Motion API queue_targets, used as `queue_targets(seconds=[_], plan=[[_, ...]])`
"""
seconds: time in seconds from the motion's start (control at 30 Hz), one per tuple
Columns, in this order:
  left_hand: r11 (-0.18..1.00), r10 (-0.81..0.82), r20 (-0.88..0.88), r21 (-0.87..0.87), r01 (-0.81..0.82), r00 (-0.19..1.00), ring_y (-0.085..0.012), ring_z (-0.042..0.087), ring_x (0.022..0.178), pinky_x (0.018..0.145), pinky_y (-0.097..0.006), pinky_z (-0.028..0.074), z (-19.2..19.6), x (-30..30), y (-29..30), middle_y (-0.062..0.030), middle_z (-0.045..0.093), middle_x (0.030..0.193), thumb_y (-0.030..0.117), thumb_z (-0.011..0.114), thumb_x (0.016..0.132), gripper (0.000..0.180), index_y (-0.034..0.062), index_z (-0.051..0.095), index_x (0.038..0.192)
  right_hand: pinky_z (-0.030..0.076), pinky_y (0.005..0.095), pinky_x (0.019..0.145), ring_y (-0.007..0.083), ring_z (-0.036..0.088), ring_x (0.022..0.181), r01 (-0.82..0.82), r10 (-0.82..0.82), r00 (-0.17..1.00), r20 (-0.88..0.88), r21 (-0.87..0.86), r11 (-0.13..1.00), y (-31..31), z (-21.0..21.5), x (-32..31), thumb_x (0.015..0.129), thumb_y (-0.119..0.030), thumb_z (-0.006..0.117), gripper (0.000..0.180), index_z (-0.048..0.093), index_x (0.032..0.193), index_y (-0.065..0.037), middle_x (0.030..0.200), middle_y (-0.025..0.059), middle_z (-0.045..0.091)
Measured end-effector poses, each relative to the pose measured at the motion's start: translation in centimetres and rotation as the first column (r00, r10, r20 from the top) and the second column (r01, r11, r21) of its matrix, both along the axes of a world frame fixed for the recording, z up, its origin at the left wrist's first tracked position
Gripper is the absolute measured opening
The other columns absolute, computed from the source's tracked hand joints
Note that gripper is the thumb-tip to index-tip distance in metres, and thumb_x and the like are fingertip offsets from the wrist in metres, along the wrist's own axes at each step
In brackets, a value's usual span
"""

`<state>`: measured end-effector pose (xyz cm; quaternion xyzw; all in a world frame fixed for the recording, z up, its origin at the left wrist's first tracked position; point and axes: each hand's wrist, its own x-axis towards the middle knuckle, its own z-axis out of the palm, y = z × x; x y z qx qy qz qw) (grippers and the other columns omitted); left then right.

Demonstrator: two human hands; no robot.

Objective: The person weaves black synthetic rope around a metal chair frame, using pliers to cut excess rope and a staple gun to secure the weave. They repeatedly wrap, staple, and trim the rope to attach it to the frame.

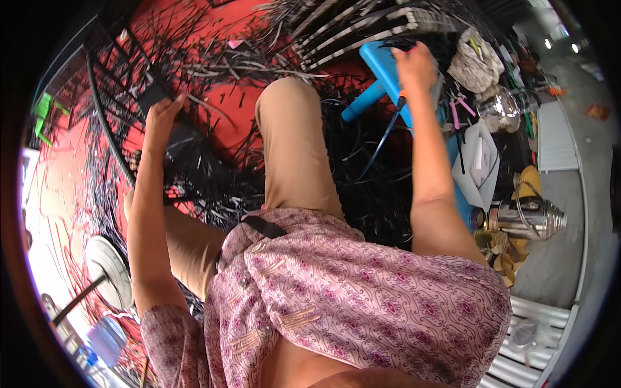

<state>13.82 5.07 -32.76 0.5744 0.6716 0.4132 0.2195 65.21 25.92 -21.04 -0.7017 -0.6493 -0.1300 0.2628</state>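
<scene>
My left hand [162, 116] gripped a black strip bundle [178, 145]; right hand [414, 64] clenched an orange-tipped tool [402, 100] w/ black cable. Loose strips could've snagged it.

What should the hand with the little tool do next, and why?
Probably bring the tool across toward the black strips. The right hand holds it up by the blue stool, away from the strips that the left hand grips.
</scene>
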Motion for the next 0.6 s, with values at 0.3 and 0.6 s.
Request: queue_targets(seconds=[0.3,0.6], plan=[[0.994,-0.073,0.230,-0.059,0.089,0.970,-0.0086,0.057,0.080,0.070,-0.030,0.048,-3.7,-0.8,1.4,0.0014,0.067,0.083,0.043,0.062,0.102,0.040,0.0071,0.077,0.094,0.056,0.0442,0.079,0.0288,0.071,0.088,-0.016,-0.083,0.986,-0.147,-0.568,0.823,16.3,-8.3,19.0,0.071,-0.031,0.089,0.055,0.075,0.108,0.007,0.101,0.0165,0.075],[0.937,0.283,0.651,-0.345,-0.057,0.705,-0.0190,0.059,0.067,0.064,-0.037,0.051,-3.6,-0.3,1.1,-0.0077,0.070,0.083,0.035,0.079,0.093,0.033,0.0024,0.079,0.096,0.052,0.0313,0.067,0.0178,0.062,0.071,-0.373,0.130,0.732,-0.669,-0.233,0.898,-1.8,6.5,12.5,0.082,-0.006,0.077,0.038,0.061,0.116,0.001,0.090,0.0072,0.067]])
